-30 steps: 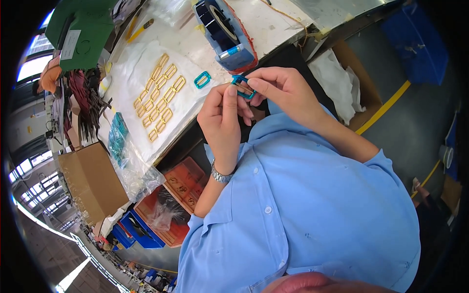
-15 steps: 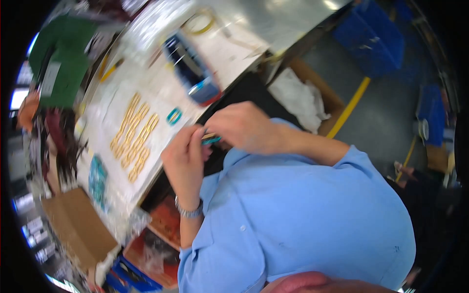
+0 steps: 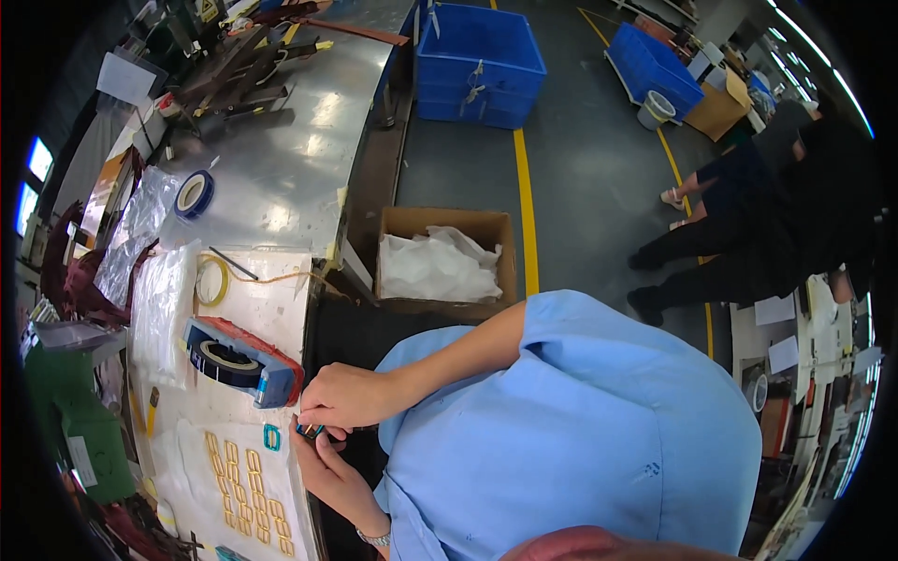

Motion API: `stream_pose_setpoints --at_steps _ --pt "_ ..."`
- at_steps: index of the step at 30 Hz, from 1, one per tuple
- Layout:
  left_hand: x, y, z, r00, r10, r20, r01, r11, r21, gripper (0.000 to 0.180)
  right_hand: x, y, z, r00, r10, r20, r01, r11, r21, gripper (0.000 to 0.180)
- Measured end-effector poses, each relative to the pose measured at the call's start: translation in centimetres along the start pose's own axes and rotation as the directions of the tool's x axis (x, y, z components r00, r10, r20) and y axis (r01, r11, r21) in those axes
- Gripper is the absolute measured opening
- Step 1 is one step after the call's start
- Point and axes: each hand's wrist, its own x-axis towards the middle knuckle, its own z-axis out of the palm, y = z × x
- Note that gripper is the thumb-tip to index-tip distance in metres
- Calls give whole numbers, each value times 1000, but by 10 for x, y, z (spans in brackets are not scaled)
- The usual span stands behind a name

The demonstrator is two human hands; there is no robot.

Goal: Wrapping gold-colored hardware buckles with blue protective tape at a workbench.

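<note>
My right hand (image 3: 341, 397) and my left hand (image 3: 327, 472) meet at the edge of the white work mat (image 3: 262, 309). Together they pinch a small teal part (image 3: 310, 431); both sets of fingers are closed on it. A wristwatch (image 3: 375, 539) sits on my left wrist. Just beyond my right hand stands a blue and red tape dispenser (image 3: 238, 360). A teal rectangular frame (image 3: 271, 437) lies beside the part. Rows of several small yellow rectangles (image 3: 248, 491) cover the mat by my left hand.
A yellow tape ring (image 3: 210, 280) and a blue tape roll (image 3: 195, 194) lie on the metal bench (image 3: 299, 150). A cardboard box with white wrapping (image 3: 440, 262) stands on the floor, with blue crates (image 3: 477, 56) beyond. A person in dark clothes (image 3: 748, 215) bends at the right.
The view has swung round, so the bench now lies at the left and the floor shows. My hands stay together on the small teal part.
</note>
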Motion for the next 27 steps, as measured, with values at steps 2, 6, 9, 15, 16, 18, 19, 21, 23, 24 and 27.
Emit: stream_pose_setpoints --at_steps 2,6,9,15,16,18,19,21,23,24,27 --pt "-14 -5 0 998 -17 -52 21 997 79 39 -1 1 9 998 -60 -19 59 998 -33 36" --pt "-14 -19 -6 996 -61 59 59 998 33 44 0 11 10 999 -36 -1 36 995 -93 33" --pt "-11 5 -17 992 -126 -8 126 991 -42 50 1 11 10 991 109 83 -108 994 -23 32" --pt "-11 0 -33 984 178 -30 -168 963 210 42 4 8 18 971 141 191 -146 989 14 34" --pt "-11 1 -38 982 190 -9 -182 953 240 42 5 8 20 967 156 204 -167 985 39 36" --pt "-7 0 -44 976 216 30 -215 937 276 39 9 13 20 950 178 259 -213 970 116 36" --pt "-2 -1 -47 977 212 30 -212 936 281 39 11 15 20 933 202 299 -263 947 183 36" --pt "9 -2 -55 949 291 119 -314 900 301 36 15 18 20 924 223 312 -290 938 190 36" --pt "15 -6 -61 954 281 109 -301 889 345 35 16 25 20 900 259 352 -373 873 312 30" --pt "19 -9 -65 959 270 92 -284 878 386 34 17 25 20 900 257 353 -372 873 314 30" --pt "41 -33 -70 954 299 -6 -258 830 494 33 14 24 15 893 271 360 -405 834 376 30"
